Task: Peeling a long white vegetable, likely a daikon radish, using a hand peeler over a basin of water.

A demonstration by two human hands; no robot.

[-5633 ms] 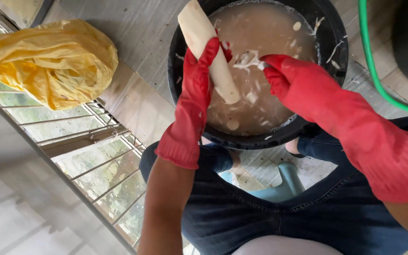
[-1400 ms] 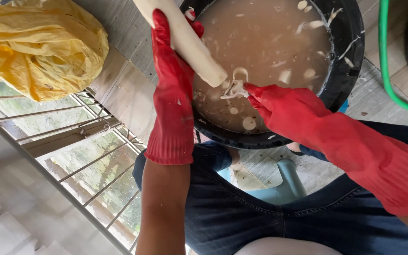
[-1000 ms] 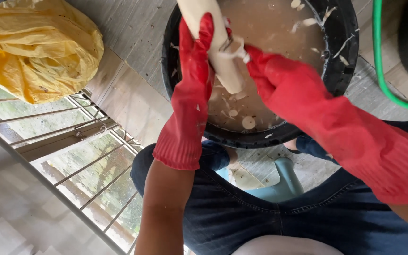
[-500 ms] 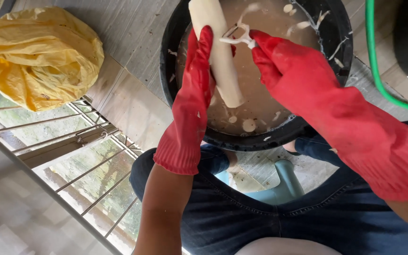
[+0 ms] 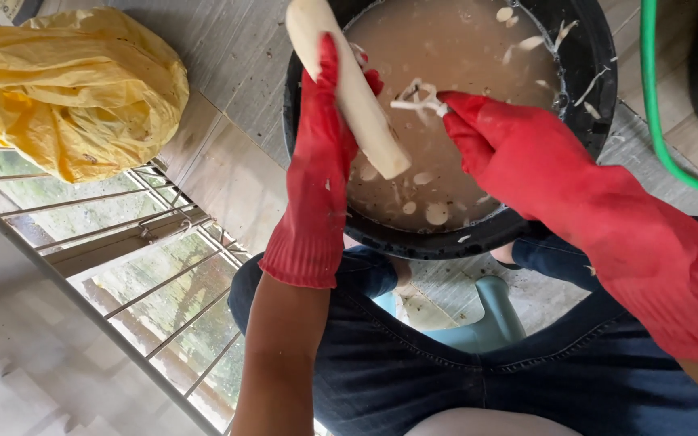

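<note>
Head view: peeling a pale root over a black tub on a tiled floor.

Sitting above grey floor tiles (image 5: 228, 48) beside a metal window grille (image 5: 139, 266); black tub (image 5: 591, 64) holding murky brown water and floating peelings; left hand (image 5: 325, 137) closed around the long white root (image 5: 349, 89), right hand (image 5: 502, 145) gripping a white peeler (image 5: 415, 97) just beside it; crumpled yellow plastic bag (image 5: 66, 89) lying left, green hose (image 5: 664, 137) curving right.

Open water is left at the far side of the black tub (image 5: 583, 105); its near side is blocked by the white root (image 5: 349, 89).
</note>
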